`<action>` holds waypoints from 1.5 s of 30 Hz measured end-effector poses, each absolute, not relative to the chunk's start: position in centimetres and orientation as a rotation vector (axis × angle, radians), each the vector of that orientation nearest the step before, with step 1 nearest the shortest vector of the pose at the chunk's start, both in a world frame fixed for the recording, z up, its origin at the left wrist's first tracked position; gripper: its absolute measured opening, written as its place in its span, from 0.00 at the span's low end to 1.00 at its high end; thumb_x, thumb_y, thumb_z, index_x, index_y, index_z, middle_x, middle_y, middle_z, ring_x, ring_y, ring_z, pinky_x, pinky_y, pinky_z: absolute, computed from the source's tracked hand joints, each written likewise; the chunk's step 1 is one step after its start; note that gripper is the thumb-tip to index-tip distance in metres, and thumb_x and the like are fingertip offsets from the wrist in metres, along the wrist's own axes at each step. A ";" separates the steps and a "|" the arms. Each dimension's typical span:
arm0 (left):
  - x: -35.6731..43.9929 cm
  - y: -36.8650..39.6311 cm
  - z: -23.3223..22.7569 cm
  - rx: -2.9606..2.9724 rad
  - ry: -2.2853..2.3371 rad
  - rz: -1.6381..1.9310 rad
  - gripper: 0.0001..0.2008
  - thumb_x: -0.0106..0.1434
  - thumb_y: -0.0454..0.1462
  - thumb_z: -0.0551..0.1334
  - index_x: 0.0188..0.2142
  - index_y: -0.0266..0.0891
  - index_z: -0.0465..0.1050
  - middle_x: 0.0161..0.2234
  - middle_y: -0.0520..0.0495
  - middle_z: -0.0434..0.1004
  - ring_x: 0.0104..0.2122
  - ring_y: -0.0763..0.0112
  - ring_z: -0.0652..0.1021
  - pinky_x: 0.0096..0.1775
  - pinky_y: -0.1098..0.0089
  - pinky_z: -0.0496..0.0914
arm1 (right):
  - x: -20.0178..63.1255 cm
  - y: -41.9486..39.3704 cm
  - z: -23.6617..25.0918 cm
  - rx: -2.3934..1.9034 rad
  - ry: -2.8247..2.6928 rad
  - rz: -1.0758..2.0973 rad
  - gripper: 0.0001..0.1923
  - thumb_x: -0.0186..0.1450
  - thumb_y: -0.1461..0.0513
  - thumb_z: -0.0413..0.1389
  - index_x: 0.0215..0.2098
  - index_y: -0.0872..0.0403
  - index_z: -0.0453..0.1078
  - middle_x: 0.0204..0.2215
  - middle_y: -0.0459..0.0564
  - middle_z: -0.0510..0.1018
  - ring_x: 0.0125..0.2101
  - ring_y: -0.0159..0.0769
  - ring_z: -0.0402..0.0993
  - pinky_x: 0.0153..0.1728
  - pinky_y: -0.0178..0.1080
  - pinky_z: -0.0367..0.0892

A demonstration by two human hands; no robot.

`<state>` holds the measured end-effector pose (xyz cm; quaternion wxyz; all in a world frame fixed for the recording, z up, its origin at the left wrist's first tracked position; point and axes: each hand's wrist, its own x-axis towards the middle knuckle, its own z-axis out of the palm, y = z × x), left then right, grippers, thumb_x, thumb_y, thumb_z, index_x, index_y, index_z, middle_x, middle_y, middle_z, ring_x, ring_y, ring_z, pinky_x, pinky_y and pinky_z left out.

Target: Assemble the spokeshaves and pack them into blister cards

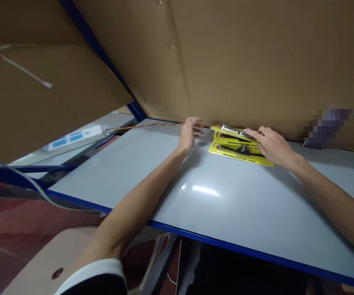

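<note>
Two yellow blister packs of woodworking tools [240, 146] lie stacked at the far side of the grey table [226, 196], against the cardboard wall. My right hand [271, 145] rests on their right end, fingertips on the top pack's shiny plastic bubble [233, 131]. My left hand [190, 133] hovers just left of the packs with fingers curled loosely, holding nothing that I can see.
Brown cardboard sheets [256, 61] wall the table at the back and left. An orange-yellow wire [146, 126] runs along the far edge to a white power strip [75, 137] on the left. The blue table edge [226, 246] is near me. A beige chair [66, 254] stands below.
</note>
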<state>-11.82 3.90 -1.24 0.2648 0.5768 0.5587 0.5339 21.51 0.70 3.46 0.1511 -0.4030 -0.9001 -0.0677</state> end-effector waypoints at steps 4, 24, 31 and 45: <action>-9.7 2.5 -2.9 2.206 1.557 1.142 0.22 0.69 0.52 0.55 0.50 0.39 0.73 0.48 0.39 0.76 0.41 0.60 0.77 0.46 0.58 0.73 | 21.7 1.2 1.5 -1.073 -2.655 -0.215 0.27 0.77 0.46 0.48 0.69 0.45 0.69 0.50 0.60 0.76 0.49 0.53 0.71 0.52 0.56 0.69; -9.9 2.1 -3.2 1.983 1.682 1.133 0.16 0.66 0.50 0.53 0.35 0.42 0.68 0.28 0.48 0.75 0.31 0.63 0.72 0.36 0.65 0.64 | 30.6 -3.6 -1.3 -1.216 -2.275 0.277 0.13 0.72 0.50 0.53 0.33 0.47 0.62 0.33 0.49 0.71 0.32 0.42 0.68 0.36 0.46 0.65; -10.1 -0.2 -1.6 2.423 1.566 0.770 0.22 0.71 0.51 0.49 0.24 0.44 0.61 0.22 0.47 0.68 0.24 0.65 0.67 0.31 0.63 0.57 | 30.6 -3.2 -0.8 -1.247 -2.296 0.141 0.16 0.68 0.51 0.54 0.29 0.45 0.53 0.30 0.50 0.68 0.33 0.45 0.65 0.38 0.48 0.64; -7.2 -2.9 -1.6 2.705 1.013 0.563 0.22 0.77 0.45 0.44 0.30 0.42 0.68 0.30 0.44 0.75 0.32 0.62 0.74 0.39 0.62 0.70 | 26.0 -8.0 -1.6 -1.018 -2.444 0.305 0.11 0.72 0.52 0.57 0.46 0.50 0.67 0.62 0.66 0.76 0.61 0.61 0.73 0.56 0.64 0.71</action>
